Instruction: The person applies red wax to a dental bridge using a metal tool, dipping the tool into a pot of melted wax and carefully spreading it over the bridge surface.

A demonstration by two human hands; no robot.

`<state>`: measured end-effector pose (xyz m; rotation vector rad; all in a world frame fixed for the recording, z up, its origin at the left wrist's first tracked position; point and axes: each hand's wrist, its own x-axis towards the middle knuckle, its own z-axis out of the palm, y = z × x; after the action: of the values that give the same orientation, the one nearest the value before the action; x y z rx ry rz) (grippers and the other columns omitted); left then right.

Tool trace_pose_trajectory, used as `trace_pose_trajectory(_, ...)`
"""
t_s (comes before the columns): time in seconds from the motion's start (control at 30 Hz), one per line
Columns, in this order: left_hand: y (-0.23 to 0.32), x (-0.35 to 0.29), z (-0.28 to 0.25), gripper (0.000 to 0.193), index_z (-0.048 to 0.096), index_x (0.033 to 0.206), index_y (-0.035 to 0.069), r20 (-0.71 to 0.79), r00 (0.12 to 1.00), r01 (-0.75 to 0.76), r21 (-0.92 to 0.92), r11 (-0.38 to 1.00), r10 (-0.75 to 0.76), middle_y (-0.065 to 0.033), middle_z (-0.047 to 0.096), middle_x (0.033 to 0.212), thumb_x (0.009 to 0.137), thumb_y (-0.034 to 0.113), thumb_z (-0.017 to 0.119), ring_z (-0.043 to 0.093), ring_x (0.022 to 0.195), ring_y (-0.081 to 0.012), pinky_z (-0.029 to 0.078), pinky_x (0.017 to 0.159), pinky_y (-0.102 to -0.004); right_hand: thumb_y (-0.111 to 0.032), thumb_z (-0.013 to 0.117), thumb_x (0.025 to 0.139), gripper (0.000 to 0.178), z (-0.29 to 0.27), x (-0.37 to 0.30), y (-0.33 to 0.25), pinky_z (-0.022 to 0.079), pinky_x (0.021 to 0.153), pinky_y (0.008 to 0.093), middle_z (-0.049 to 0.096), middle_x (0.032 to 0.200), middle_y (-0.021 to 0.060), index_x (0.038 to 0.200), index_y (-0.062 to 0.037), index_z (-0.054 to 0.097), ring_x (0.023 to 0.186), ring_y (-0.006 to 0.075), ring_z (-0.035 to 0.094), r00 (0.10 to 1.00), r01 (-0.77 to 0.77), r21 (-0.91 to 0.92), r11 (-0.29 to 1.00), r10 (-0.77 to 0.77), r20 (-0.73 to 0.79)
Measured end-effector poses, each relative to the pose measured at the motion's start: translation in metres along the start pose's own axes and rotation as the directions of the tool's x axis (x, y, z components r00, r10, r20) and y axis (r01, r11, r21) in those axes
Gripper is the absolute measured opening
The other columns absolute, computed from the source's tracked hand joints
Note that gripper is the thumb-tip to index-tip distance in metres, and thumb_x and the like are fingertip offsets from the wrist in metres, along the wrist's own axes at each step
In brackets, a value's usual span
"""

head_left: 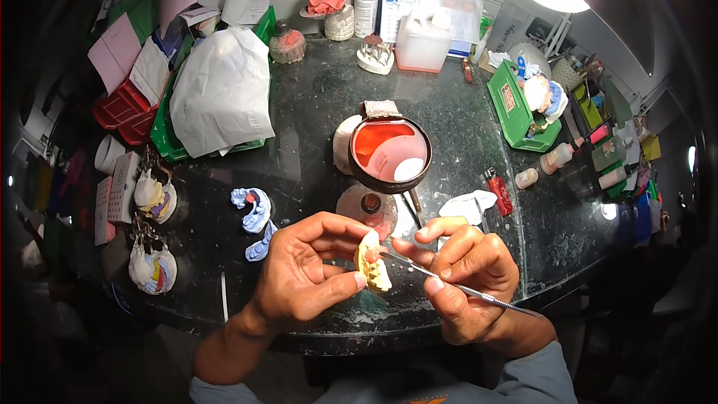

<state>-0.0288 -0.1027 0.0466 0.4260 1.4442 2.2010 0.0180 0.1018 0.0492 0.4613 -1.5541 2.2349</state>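
We list one yellow dental cast [375, 275], long axis roughly 11-to-5 o'clock, clamped in the fingers of our left hand [303, 273], 9 o'clock from our right hand [475, 284], its fingers pinching a slim metal dental instrument [486, 298].

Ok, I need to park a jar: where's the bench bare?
Black bench shows bare between the white sheet and bowl, and between bowl and rightmost green bin. Crowded: between bowl and right hand.
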Motion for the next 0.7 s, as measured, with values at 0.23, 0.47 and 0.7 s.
trace_pose_trajectory(0.23,0.0006,0.0006,0.0016,0.047,0.058,0.123,-0.011,-0.018,0.999,0.038,-0.005,0.999,-0.038,-0.0218,0.07,0.111,0.079,-0.002,0.072,0.07,0.106,-0.0235,0.057,0.096,-0.0381,0.012,0.065,0.082,0.016,-0.0045,0.0009,-0.0001,0.061,0.094,0.0504,0.058,0.08,0.0126,0.088,0.002,0.055,0.105,0.0328,0.063,0.996,0.043,-0.081,0.996,-0.037,0.078)
trace_pose_trajectory(0.47,-0.0009,-0.0011,-0.0055,0.045,0.056,0.128,-0.01,0.061,0.998,0.014,-0.001,1.0,-0.013,-0.0168,0.068,0.115,0.085,-0.005,0.069,0.065,0.111,-0.0194,0.055,0.097,-0.0346,0.012,0.066,0.082,0.014,-0.0035,0.0012,0.0033,0.064,0.088,0.0488,0.059,0.08,0.0129,0.085,0.0034,0.055,0.105,0.0325,0.063,0.995,0.061,-0.069,0.996,-0.056,0.078)
trace_pose_trajectory(0.7,-0.0002,0.001,-0.0033,0.044,0.056,0.127,-0.01,0.065,0.998,0.0,0.008,1.0,-0.001,-0.0171,0.068,0.115,0.084,-0.007,0.069,0.066,0.11,-0.0191,0.056,0.096,-0.0349,0.011,0.066,0.082,0.014,-0.0046,0.0023,0.002,0.063,0.089,0.0492,0.059,0.08,0.0131,0.085,0.0035,0.055,0.105,0.0329,0.064,0.991,0.077,-0.111,0.991,-0.064,0.114)
